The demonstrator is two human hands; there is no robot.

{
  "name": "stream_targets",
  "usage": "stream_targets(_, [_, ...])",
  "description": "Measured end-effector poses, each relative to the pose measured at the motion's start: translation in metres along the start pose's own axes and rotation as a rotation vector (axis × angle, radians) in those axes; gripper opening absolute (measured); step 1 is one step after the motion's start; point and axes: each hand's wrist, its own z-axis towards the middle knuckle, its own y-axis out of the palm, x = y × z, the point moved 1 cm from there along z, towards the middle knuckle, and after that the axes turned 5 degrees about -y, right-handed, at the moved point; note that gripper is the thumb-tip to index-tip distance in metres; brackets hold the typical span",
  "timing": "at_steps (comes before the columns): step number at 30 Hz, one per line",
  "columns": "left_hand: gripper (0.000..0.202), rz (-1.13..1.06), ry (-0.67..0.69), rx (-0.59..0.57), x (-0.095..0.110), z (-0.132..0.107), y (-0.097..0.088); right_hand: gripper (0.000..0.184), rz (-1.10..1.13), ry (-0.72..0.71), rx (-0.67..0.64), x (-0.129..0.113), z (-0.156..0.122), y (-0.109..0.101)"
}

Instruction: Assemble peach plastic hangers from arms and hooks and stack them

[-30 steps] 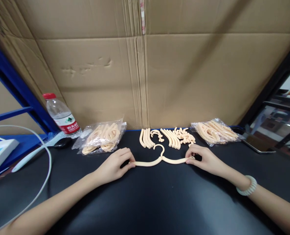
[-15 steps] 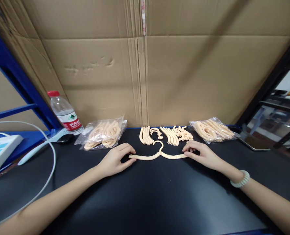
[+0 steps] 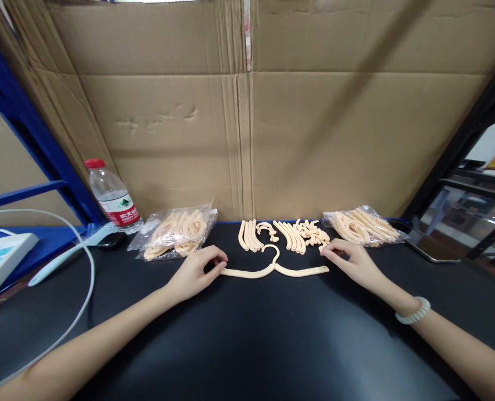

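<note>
A cream clothes hanger (image 3: 253,274) lies flat on the black table, its two curved arms meeting below a hook. My left hand (image 3: 197,273) is closed in a pinch at the hanger's left tip. My right hand (image 3: 351,264) is off the hanger, just above its right tip, where a small hole shows. Its thumb and fingers pinch at a small cream piece (image 3: 322,248) beside a pile of small cream parts (image 3: 312,231). Behind the hanger are a row of curved hanger arms (image 3: 249,236), loose hooks (image 3: 268,229) and a second row of arms (image 3: 289,238).
Clear plastic bags of hanger parts lie at left (image 3: 176,234) and right (image 3: 362,225). A water bottle (image 3: 113,197) leans at the back left, near a white cable (image 3: 92,267). A phone (image 3: 433,248) lies far right. A cardboard wall (image 3: 167,139) stands behind.
My right hand has let go of the hanger's right end and shifted slightly right and away, to the small piece. My left hand stays at the left tip. The view has tilted slightly.
</note>
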Motion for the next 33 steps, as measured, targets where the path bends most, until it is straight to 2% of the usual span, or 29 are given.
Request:
stream_targets(10, [0.015,-0.032,-0.034,0.008,-0.003,0.001,0.000,0.040,0.018,0.155,0.133,0.014,-0.001,-0.004])
stream_targets(17, [0.016,-0.046,-0.060,0.015,-0.004,0.002,-0.001,0.041,0.021,0.209,0.199,0.017,0.000,-0.008])
stream_targets(25, [0.016,-0.079,-0.111,0.001,-0.005,0.000,-0.001,0.046,0.045,0.213,0.195,0.004,0.000,-0.008])
stream_targets(29, [0.013,-0.087,-0.142,-0.020,-0.004,0.003,-0.001,0.043,0.034,0.184,0.145,-0.006,0.005,-0.008])
stream_targets(33, [0.018,-0.077,-0.173,-0.055,-0.003,0.020,0.002,0.040,0.058,0.131,0.044,-0.018,0.025,-0.004])
